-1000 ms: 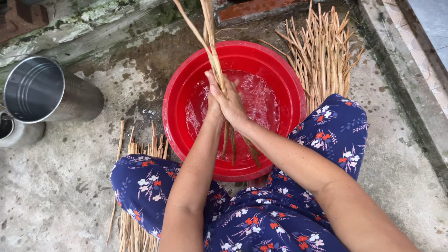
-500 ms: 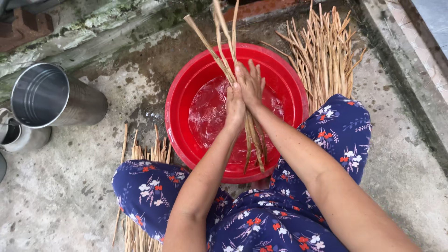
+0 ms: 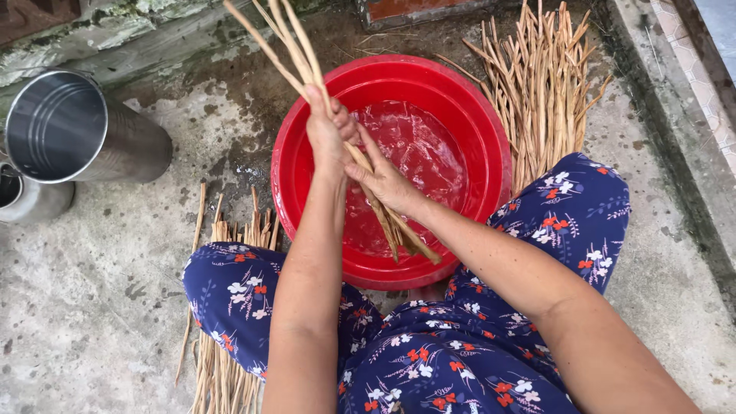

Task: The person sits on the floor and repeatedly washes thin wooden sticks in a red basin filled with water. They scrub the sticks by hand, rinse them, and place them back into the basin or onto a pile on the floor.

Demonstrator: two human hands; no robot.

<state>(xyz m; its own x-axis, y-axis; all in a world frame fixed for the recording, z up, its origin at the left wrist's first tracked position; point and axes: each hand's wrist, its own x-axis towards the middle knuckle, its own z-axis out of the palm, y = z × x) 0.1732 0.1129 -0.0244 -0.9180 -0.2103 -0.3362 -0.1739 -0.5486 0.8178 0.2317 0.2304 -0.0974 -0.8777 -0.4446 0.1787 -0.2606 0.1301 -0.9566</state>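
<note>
A red plastic basin (image 3: 475, 115) with water in it sits on the concrete between my knees. My left hand (image 3: 328, 134) is closed around a small bundle of tan straw stalks (image 3: 285, 46), holding it tilted above the basin's left side. My right hand (image 3: 386, 182) grips the same bundle lower down, over the water. The bundle's lower ends (image 3: 406, 238) hang near the basin's near rim, its upper ends point to the far left.
A heap of dry straw stalks (image 3: 537, 84) lies right of the basin, another pile (image 3: 222, 360) under my left knee. A steel canister (image 3: 80, 130) lies on its side at the left, a second metal vessel (image 3: 27, 195) beside it. A stone kerb (image 3: 675, 100) runs along the right.
Both hands have lifted the bundle up and to the left, out of the water. The stalks now lean further left, and my hands have shifted from the basin's middle to its left side.
</note>
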